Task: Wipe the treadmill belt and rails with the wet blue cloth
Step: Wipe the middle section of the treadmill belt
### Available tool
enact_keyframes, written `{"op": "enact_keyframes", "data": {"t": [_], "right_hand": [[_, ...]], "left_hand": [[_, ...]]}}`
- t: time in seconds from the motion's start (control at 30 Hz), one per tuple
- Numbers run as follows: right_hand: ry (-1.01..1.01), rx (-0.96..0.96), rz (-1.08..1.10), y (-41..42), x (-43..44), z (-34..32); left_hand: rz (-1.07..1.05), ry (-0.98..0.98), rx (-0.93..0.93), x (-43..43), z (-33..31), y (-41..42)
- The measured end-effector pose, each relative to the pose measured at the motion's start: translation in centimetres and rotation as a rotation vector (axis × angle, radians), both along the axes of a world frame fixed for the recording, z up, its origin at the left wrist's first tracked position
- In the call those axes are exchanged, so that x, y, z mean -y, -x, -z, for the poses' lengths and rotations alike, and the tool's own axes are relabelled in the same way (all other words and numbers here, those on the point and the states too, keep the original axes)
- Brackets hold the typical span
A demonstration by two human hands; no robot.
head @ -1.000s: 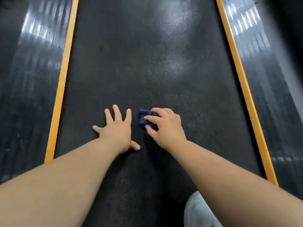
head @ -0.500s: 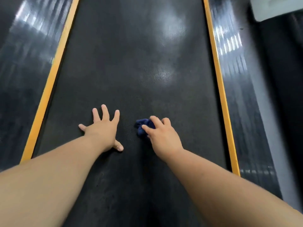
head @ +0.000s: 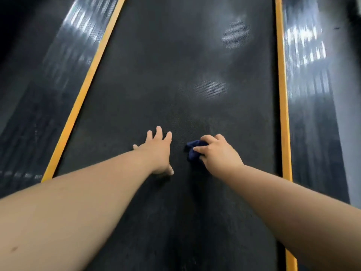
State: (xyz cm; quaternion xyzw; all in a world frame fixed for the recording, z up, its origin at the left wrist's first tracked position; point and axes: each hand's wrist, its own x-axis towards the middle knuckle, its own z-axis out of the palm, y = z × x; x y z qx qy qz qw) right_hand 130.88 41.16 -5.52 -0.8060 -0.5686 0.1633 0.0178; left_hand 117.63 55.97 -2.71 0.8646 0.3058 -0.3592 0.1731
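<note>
The black textured treadmill belt [head: 175, 79] runs away from me between two yellow edge strips. My left hand [head: 156, 151] lies flat on the belt with its fingers spread. Just to its right, my right hand [head: 218, 153] grips a bunched dark blue cloth [head: 192, 151] and holds it down on the belt. Most of the cloth is hidden under the fingers. The glossy black left rail [head: 45, 90] and right rail [head: 310, 90] flank the belt.
A yellow strip [head: 82, 98] borders the belt on the left and another yellow strip [head: 282, 94] on the right. Light reflections shine on both rails and on the belt ahead. Grey floor [head: 347, 133] shows past the right rail.
The view has swung, so the belt now sits further right in the frame. Both hands stay side by side on the belt, the right one still holding the cloth.
</note>
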Motion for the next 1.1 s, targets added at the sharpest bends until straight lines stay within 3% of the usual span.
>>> {"op": "enact_keyframes", "data": {"t": [0.07, 0.2, 0.53, 0.63, 0.77, 0.87, 0.93, 1.1], "right_hand": [[-0.040, 0.032, 0.049, -1.3, -1.4, 0.8], [-0.130, 0.048, 0.380, -5.7, -4.6, 0.9], [-0.241, -0.013, 0.160, 0.1, 3.2, 2.1], [-0.246, 0.035, 0.263, -4.1, -0.4, 2.1], [-0.039, -0.027, 0.420, -8.2, -3.5, 1.1], [-0.103, 0.080, 0.361, -3.9, -0.4, 1.2], [-0.168, 0.054, 0.324, 0.1, 3.1, 1.5], [-0.174, 0.079, 0.197, 1.3, 6.7, 1.9]], "left_hand": [[-0.039, 0.011, 0.051, 1.2, 0.5, -1.4], [-0.067, -0.035, 0.015, 2.1, 2.1, -2.2], [0.040, -0.001, -0.065, 2.0, 2.0, -2.5], [0.050, -0.010, -0.061, 2.0, 1.9, -2.6], [0.037, 0.024, -0.037, 1.6, 2.1, -2.2], [0.022, 0.052, -0.001, 1.3, 2.0, -2.2], [0.016, 0.056, 0.023, 1.1, 1.8, -2.4], [0.037, -0.121, 0.043, 2.3, 2.0, -2.9]]}}
